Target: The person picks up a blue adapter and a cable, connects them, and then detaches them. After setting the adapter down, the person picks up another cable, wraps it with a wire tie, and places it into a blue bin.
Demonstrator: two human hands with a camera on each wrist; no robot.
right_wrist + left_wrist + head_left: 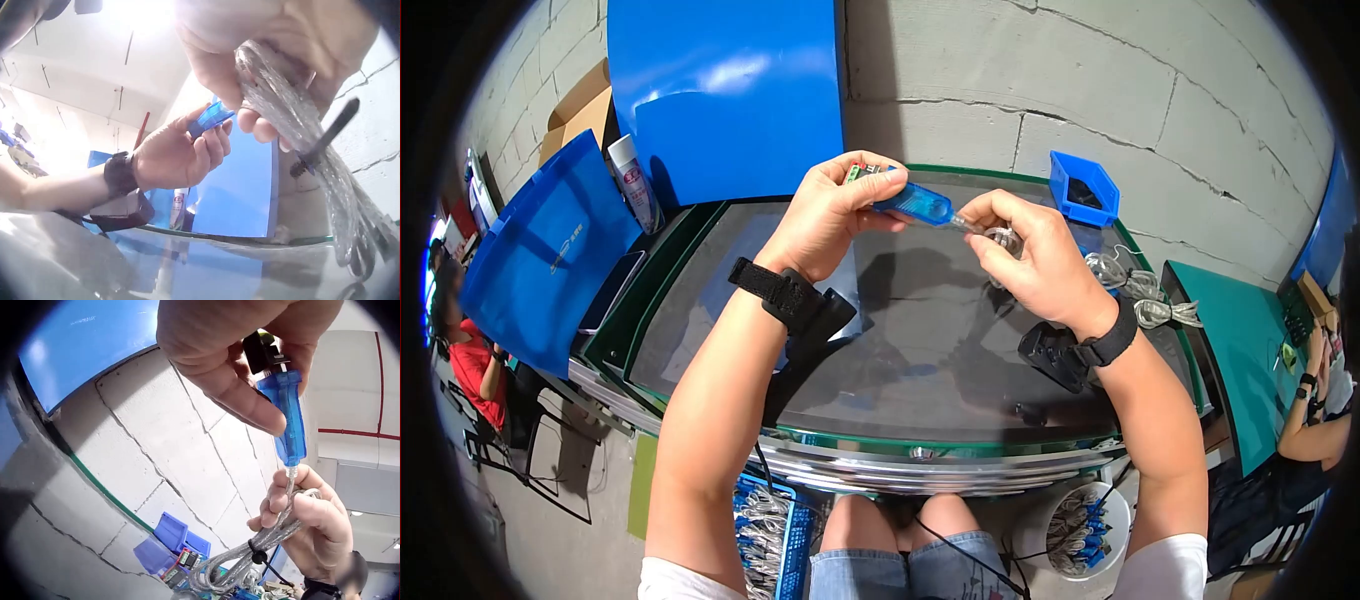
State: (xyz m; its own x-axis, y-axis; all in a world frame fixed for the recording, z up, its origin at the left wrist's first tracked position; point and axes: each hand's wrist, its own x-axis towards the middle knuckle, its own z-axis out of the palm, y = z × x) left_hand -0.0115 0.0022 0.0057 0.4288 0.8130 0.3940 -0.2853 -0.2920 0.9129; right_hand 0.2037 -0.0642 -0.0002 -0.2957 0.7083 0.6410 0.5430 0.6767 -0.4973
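Observation:
My left hand (pixel 828 218) holds a translucent blue plug housing (pixel 922 204) between thumb and fingers, raised above the table. At the housing's upper end, a small part with green and metal pieces (pixel 856 172) shows among the fingers. From its other end runs a clear-jacketed grey cable (pixel 290 482). My right hand (pixel 1040 255) grips this cable close to the housing. The rest of the cable hangs from the right hand as a coiled bundle (pixel 284 103), bound by a black tie (pixel 334 132).
More coiled cables (pixel 1140 287) lie at the table's right side, near a blue bin (pixel 1085 190). A spray can (pixel 635 180) stands at the left beside blue panels (pixel 725 110). Below the table are a blue basket (pixel 800 540) and a white bucket (pixel 1118 530) holding cables. Other people sit at both sides.

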